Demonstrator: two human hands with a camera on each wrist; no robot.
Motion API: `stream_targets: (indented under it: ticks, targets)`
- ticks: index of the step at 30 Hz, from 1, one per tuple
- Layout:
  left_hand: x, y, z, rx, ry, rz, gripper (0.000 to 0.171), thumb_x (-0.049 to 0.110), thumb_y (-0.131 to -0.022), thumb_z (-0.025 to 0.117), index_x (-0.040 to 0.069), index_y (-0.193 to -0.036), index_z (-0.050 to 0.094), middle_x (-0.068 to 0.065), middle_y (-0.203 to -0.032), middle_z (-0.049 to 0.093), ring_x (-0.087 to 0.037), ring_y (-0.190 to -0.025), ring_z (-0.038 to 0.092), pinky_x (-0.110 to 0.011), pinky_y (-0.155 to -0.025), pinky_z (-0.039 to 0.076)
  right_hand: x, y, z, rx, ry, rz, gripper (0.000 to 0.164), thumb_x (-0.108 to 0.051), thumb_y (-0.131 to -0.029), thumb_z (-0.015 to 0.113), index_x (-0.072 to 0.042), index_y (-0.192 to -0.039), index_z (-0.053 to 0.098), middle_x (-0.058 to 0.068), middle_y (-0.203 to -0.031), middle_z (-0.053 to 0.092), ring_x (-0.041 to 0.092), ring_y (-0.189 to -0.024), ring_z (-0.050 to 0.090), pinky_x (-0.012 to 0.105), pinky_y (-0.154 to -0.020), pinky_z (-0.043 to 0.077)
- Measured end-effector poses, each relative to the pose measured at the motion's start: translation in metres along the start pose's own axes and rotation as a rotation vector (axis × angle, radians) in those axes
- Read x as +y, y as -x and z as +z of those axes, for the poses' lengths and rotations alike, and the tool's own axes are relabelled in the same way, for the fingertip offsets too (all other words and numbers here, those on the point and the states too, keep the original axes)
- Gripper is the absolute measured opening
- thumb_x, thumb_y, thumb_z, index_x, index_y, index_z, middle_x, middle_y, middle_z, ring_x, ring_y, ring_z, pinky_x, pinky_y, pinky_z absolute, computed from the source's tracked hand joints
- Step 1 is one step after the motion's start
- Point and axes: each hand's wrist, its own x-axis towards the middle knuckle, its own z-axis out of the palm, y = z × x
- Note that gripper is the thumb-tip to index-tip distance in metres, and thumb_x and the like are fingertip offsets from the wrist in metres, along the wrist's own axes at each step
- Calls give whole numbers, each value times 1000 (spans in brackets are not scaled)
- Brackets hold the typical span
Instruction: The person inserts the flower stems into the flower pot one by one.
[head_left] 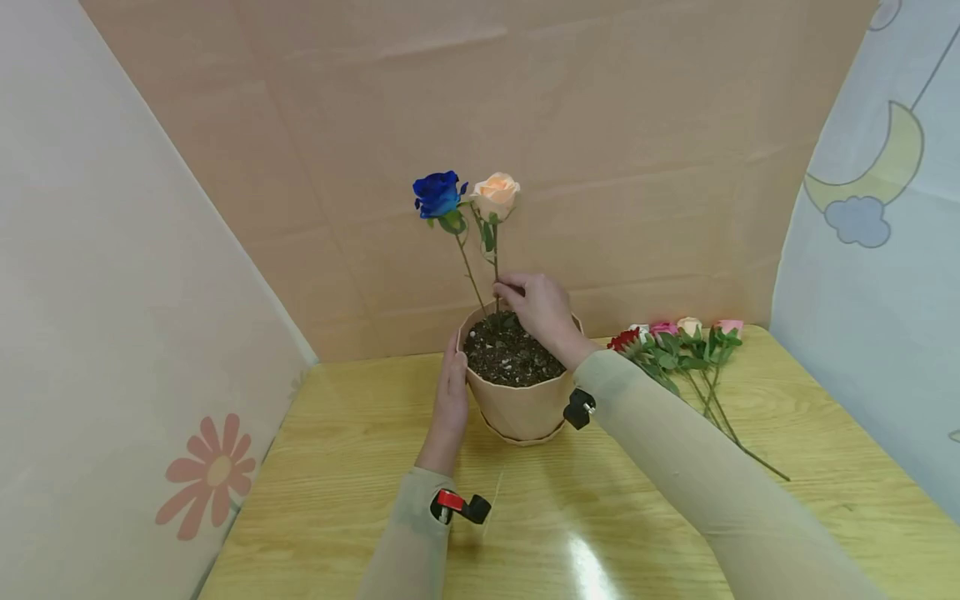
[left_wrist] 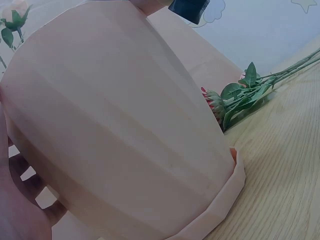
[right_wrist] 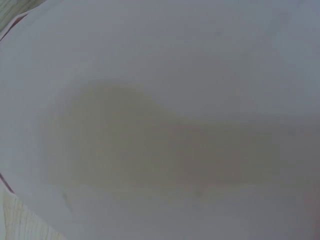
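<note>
A cream plant pot [head_left: 517,412] filled with dark soil [head_left: 510,358] stands in its saucer on the table. My right hand [head_left: 546,310] reaches over the rim and pinches the stem of a peach rose [head_left: 496,197] low down, near the soil. Just left of it, a blue rose [head_left: 437,197] stands in the soil, leaning left. Against the pot's left side lies my left hand [head_left: 450,396], fingers extended along the wall; the left wrist view shows the fingers [left_wrist: 32,182] spread beside the pot [left_wrist: 120,115]. In the right wrist view, the blurred pot wall [right_wrist: 240,65] hides the right fingers.
Several loose roses [head_left: 678,358] in red, white, pink and peach lie right of the pot, their stems pointing toward the front right. The wooden table [head_left: 337,467] meets a tan backdrop [head_left: 637,167] behind, with patterned panels [head_left: 840,275] at the sides.
</note>
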Motion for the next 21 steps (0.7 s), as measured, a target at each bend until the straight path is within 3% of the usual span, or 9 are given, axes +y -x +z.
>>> stream_targets:
  ticks: [13, 21]
  targets:
    - [8, 8, 1, 10, -25, 11, 65, 48, -121, 27, 18, -179, 20, -10, -183, 18, -34, -168, 14, -61, -133, 14, -6, 5, -2, 5, 15, -18, 27, -28, -108, 75, -12, -128, 85, 8, -120, 82, 28, -108, 78, 51, -98, 58]
    - [8, 10, 3, 22, -9, 24, 62, 41, -121, 29, 19, -178, 23, -8, -182, 22, -32, -168, 16, -59, -133, 14, -5, 10, -7, -7, -73, 31, 28, -27, -108, 76, -12, -130, 84, 7, -121, 82, 26, -105, 78, 50, -95, 60]
